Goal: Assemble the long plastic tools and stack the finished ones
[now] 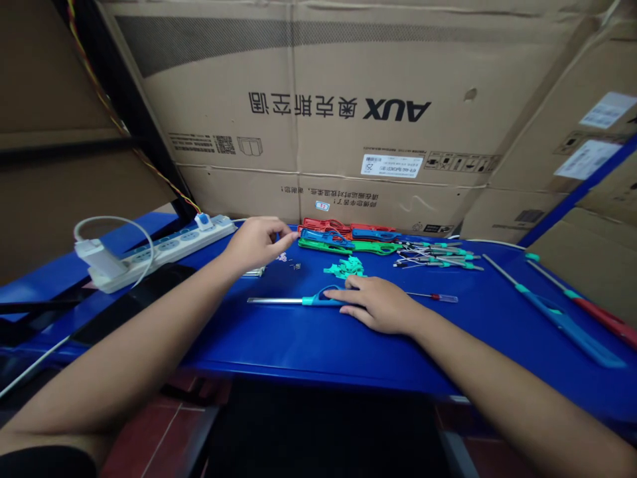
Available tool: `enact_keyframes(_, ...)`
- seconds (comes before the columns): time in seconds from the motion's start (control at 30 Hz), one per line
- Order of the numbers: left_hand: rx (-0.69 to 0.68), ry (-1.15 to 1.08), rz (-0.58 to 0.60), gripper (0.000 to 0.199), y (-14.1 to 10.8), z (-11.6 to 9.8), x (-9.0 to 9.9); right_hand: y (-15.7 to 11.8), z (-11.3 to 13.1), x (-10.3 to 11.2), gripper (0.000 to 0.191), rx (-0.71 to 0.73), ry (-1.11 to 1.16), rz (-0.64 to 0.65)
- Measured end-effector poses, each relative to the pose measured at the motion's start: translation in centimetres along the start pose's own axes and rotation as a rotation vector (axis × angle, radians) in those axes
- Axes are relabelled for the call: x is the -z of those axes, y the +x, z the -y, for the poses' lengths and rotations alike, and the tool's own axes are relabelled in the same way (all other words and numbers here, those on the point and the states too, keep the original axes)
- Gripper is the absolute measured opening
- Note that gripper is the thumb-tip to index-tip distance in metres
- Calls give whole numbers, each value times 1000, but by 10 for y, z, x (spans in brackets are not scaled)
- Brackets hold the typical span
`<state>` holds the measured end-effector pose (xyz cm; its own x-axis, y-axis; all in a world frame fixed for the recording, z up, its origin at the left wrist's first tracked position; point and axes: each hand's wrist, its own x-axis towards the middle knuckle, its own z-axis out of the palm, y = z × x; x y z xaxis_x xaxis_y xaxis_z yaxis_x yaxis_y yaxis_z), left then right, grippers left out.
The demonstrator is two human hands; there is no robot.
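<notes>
My right hand [381,303] rests over the handle of a blue stick lighter [321,299], fingers gripping it against the table. The lighter lies flat, its metal tube [273,301] pointing left and a teal collar where tube meets handle. Most of the handle is hidden under the hand. Raised to the left, my left hand [259,240] has curled fingers, thumb and index close together; anything between them is too small to make out. Below it lie tiny pinkish parts [282,257] and some small metal pieces [255,271]. A pile of teal plastic parts [347,267] sits beyond the lighter.
Red, blue and green handle shells [348,238] are stacked at the back, beside metal lighter tubes with wires [440,254]. A screwdriver [444,298] lies right of my hand. Blue [552,312] and red [597,312] lighters lie far right; a power strip [169,249] stands left. Cardboard [323,66] walls the back.
</notes>
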<state>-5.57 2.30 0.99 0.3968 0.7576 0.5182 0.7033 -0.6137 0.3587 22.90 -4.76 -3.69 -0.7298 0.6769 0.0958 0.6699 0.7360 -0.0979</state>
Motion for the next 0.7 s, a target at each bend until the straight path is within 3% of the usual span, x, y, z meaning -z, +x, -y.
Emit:
enact_keyframes(0.1,80,156,348,24,7,29,-10,1,1,-2,42,47,22,-22)
enact_keyframes(0.17,83,303,449,22,7,32,-18,2,1,-3,42,50,19,-36)
enact_keyframes(0.47,117,535,466,25,7,10,-31,-1,-2,7,52,76,-36,-65)
enact_keyframes(0.6,124,545,464,21,9,9,-34,-18,-32,33,54,25,-2,-195)
enact_keyframes(0.7,111,525,445,18,10,3,-34,-37,-62,53,43,-148,-37,-403)
